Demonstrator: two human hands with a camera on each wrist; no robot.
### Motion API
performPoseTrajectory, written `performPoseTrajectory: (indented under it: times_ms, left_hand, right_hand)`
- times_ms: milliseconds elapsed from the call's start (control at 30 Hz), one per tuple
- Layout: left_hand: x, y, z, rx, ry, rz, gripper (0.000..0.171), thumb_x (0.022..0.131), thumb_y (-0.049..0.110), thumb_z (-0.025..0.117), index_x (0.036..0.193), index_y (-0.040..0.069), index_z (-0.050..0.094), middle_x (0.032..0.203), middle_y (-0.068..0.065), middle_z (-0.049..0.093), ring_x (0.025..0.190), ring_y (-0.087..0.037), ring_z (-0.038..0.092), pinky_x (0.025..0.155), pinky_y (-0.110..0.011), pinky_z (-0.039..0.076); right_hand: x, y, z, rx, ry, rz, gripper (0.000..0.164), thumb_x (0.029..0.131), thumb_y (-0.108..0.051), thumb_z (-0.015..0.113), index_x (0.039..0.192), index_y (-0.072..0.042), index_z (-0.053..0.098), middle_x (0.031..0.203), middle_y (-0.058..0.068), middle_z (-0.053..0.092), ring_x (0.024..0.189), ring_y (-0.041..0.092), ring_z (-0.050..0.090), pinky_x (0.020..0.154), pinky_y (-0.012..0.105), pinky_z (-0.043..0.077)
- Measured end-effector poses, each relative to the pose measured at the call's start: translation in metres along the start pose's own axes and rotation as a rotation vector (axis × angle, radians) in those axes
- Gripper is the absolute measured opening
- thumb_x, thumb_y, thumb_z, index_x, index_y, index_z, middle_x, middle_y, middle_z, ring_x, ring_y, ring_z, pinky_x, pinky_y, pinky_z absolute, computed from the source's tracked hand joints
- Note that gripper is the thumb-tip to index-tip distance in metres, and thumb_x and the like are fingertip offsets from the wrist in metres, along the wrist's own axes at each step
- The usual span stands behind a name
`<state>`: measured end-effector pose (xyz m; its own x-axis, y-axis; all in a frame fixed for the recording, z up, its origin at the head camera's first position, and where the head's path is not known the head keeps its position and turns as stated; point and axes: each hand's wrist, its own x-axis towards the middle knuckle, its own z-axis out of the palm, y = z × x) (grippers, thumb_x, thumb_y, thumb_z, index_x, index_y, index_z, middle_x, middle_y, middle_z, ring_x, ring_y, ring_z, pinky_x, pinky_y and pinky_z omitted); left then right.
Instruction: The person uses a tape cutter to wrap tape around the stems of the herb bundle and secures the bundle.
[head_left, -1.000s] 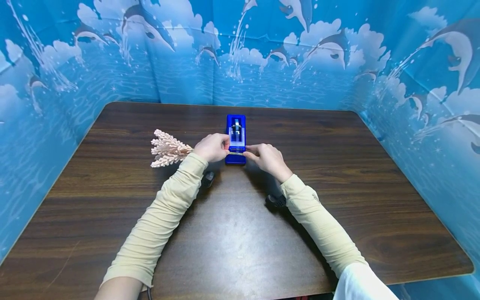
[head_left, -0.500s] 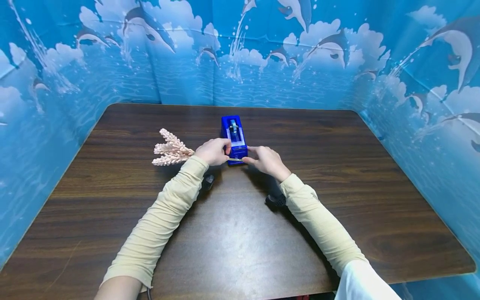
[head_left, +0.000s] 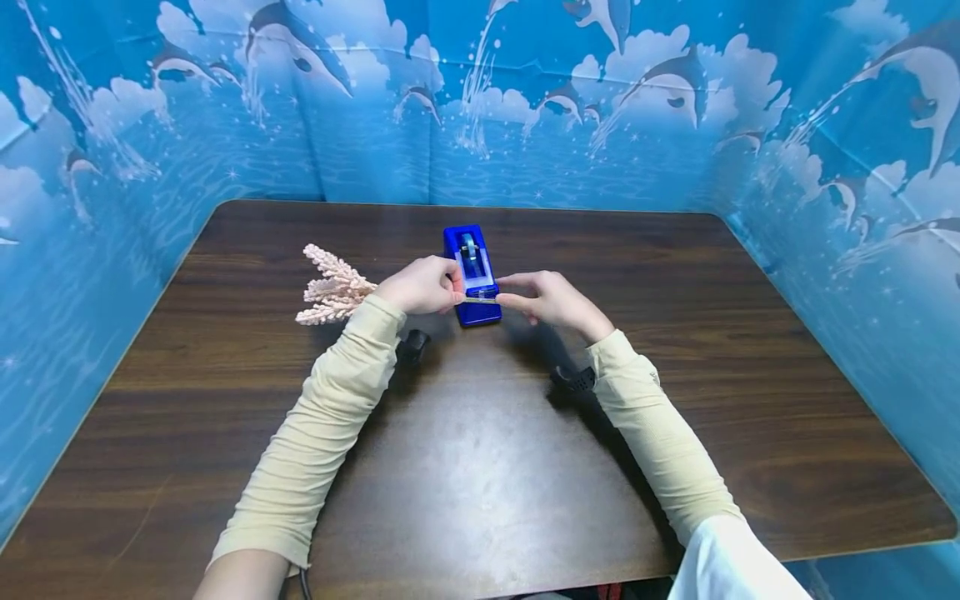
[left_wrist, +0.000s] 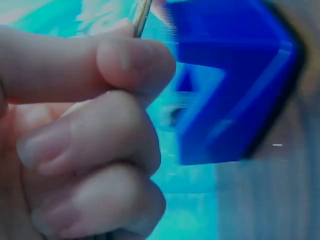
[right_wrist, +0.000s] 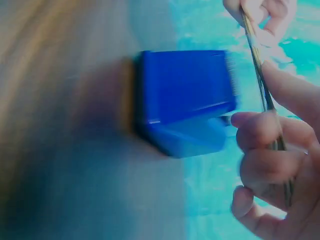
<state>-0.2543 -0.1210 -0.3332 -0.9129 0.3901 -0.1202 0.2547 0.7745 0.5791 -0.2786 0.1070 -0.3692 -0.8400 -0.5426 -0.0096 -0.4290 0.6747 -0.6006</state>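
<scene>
A spray of pale pink flowers (head_left: pixel 333 287) points left, out past the back of my left hand (head_left: pixel 420 286). Its thin stems (head_left: pixel 480 300) run across to my right hand (head_left: pixel 553 302), over the front of a blue tape dispenser (head_left: pixel 478 315). My left thumb and forefinger pinch the stems, the other fingers curled in, as the left wrist view shows. In the right wrist view the stems (right_wrist: pixel 259 65) pass through my right hand (right_wrist: pixel 280 150), whose fingers curl round them. The dispenser (right_wrist: pixel 190 87) stands just beyond both hands, blurred in the wrist views.
The brown wooden table (head_left: pixel 480 467) spreads around the hands. A blue dolphin-print curtain (head_left: pixel 480 158) hangs behind and at both sides. Black wrist cameras, such as the one (head_left: pixel 573 377) under the right wrist, sit low over the tabletop.
The dispenser has turned from straight to slanted, its far end now leaning left. My right hand has drawn a little to the right, and both hands sit slightly farther apart on the stems.
</scene>
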Motion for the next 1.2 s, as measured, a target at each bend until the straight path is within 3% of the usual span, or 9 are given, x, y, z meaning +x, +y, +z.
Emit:
performPoseTrajectory:
  times_ms: [100,233,333,400,633,833,967,1133,1200]
  left_hand:
    - [-0.007,0.005,-0.01,0.002,0.034,0.012,0.009,0.088,0.011,0.062,0.085,0.005,0.056,0.063,0.004,0.056,0.06,-0.01,0.05,0.062,-0.025,0.039]
    - [-0.014,0.008,-0.017,0.011,0.069,0.014,0.01,0.088,0.011,0.062,0.086,0.003,0.056,0.065,0.003,0.057,0.063,-0.012,0.051,0.064,-0.026,0.039]
    - [-0.015,0.01,-0.018,0.002,0.063,0.021,0.009,0.088,0.01,0.062,0.087,0.003,0.056,0.066,0.002,0.058,0.062,-0.011,0.05,0.063,-0.025,0.038]
    - [-0.016,0.012,-0.018,-0.004,0.058,0.031,0.009,0.088,0.01,0.062,0.087,0.003,0.056,0.065,0.003,0.058,0.061,-0.011,0.05,0.061,-0.025,0.038]
    - [-0.02,0.016,-0.017,0.018,0.068,0.086,0.008,0.086,0.008,0.064,0.084,0.005,0.056,0.062,0.004,0.055,0.059,-0.011,0.047,0.059,-0.025,0.036]
    - [-0.024,0.017,-0.019,0.066,0.024,0.133,0.009,0.086,0.005,0.063,0.081,0.006,0.055,0.059,0.004,0.053,0.058,-0.011,0.047,0.059,-0.025,0.037]
    - [-0.025,0.015,-0.02,0.067,-0.02,0.154,0.01,0.086,0.003,0.062,0.08,0.006,0.054,0.057,0.005,0.052,0.055,-0.009,0.046,0.059,-0.024,0.037]
    - [-0.025,0.015,-0.021,0.051,-0.044,0.167,0.011,0.088,0.004,0.063,0.08,0.006,0.055,0.058,0.002,0.057,0.056,-0.01,0.051,0.06,-0.024,0.039]
    - [-0.026,0.016,-0.021,0.052,-0.016,0.187,0.011,0.088,0.005,0.064,0.081,0.006,0.056,0.063,-0.001,0.06,0.061,-0.012,0.053,0.062,-0.026,0.041]
  right_hand:
    - [-0.006,-0.005,-0.007,0.013,0.136,-0.147,0.038,0.094,-0.032,0.063,0.128,-0.014,0.062,0.069,-0.001,0.058,0.065,0.018,0.055,0.059,0.03,0.042]
    - [-0.011,-0.015,-0.004,-0.005,0.323,-0.417,0.022,0.093,-0.018,0.065,0.113,-0.011,0.07,0.091,0.004,0.059,0.085,0.017,0.053,0.076,0.036,0.045]
    - [-0.013,-0.022,0.001,-0.043,0.369,-0.545,0.018,0.092,-0.014,0.065,0.108,-0.01,0.073,0.098,0.005,0.058,0.093,0.018,0.051,0.08,0.035,0.043]
    - [-0.013,-0.025,0.004,-0.072,0.37,-0.57,0.018,0.092,-0.014,0.066,0.107,-0.011,0.074,0.098,0.005,0.057,0.093,0.018,0.049,0.08,0.033,0.04]
    - [-0.013,-0.029,0.008,0.006,0.316,-0.495,0.014,0.092,-0.014,0.066,0.102,-0.009,0.074,0.098,0.006,0.06,0.089,0.018,0.053,0.076,0.031,0.042]
    - [-0.013,-0.037,0.009,0.194,0.146,-0.22,0.017,0.095,-0.022,0.062,0.097,-0.009,0.071,0.089,0.001,0.063,0.076,0.014,0.052,0.067,0.027,0.042]
    - [-0.011,-0.04,0.009,0.257,0.013,-0.067,0.024,0.098,-0.026,0.056,0.098,-0.007,0.07,0.084,0.004,0.06,0.073,0.012,0.047,0.064,0.025,0.037]
    - [-0.009,-0.043,0.012,0.298,-0.074,-0.041,0.022,0.098,-0.021,0.056,0.101,-0.004,0.069,0.089,0.013,0.063,0.076,0.013,0.051,0.067,0.025,0.041]
    - [-0.009,-0.044,0.013,0.33,-0.07,-0.031,0.02,0.098,-0.018,0.057,0.099,-0.002,0.069,0.089,0.015,0.063,0.076,0.015,0.053,0.069,0.029,0.044]
